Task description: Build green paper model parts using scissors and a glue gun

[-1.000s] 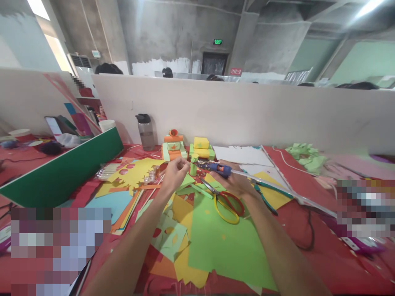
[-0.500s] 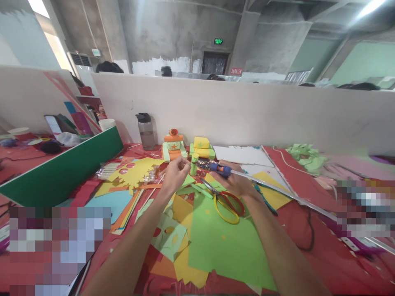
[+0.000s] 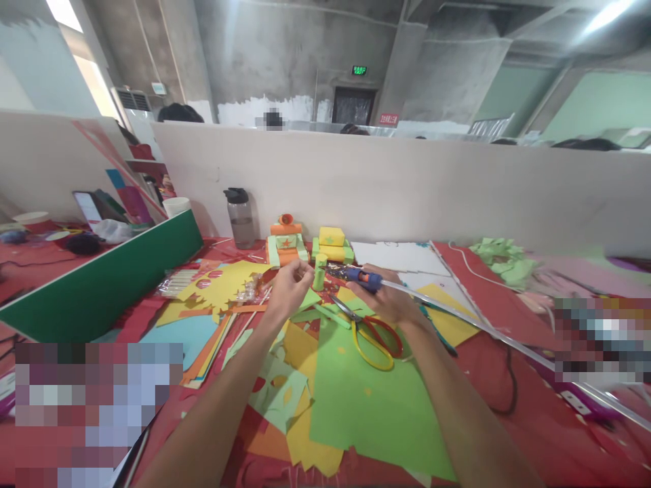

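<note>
My right hand grips a blue hot glue gun, with a long clear glue stick trailing from its back to the right. The gun's nozzle points left at a small upright green paper roll. Just left of the roll is my left hand, its thumb and fingers pinched together; what lies between them is too small to make out. Scissors with yellow and red handles lie below, on a green paper sheet. Behind the roll stand an orange-and-green paper model and a yellow-and-green one.
A water bottle stands by the white partition. At left are a green board and yellow cut-out paper. White sheets lie behind my right hand, with crumpled green paper and a power strip farther right.
Both hands hold nearly the same places. The glue gun's nozzle stays close to the green roll; only a very slight shift of the view shows.
</note>
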{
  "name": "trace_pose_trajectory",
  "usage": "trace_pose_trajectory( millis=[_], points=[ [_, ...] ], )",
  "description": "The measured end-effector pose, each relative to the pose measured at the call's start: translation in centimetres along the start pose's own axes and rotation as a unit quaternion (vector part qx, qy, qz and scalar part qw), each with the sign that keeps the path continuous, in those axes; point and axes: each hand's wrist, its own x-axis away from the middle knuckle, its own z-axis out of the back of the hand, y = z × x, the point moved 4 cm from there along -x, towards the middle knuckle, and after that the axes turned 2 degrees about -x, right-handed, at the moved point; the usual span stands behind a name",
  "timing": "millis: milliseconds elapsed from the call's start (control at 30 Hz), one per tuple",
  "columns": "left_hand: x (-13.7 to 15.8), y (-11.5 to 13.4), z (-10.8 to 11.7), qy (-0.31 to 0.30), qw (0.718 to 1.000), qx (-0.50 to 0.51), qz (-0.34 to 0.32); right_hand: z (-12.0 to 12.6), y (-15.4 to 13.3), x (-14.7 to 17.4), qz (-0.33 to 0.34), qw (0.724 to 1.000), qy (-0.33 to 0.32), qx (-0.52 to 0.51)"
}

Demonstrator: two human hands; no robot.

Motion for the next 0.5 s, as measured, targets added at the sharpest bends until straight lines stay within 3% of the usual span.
trace_pose_trajectory(
  millis=[500],
  points=[
    [0.18,0.37,0.13,0.007,1.0,-0.002,-0.008,-0.14,-0.21,-0.08,0.023,1.0,-0.009,0.003]
  ],
)
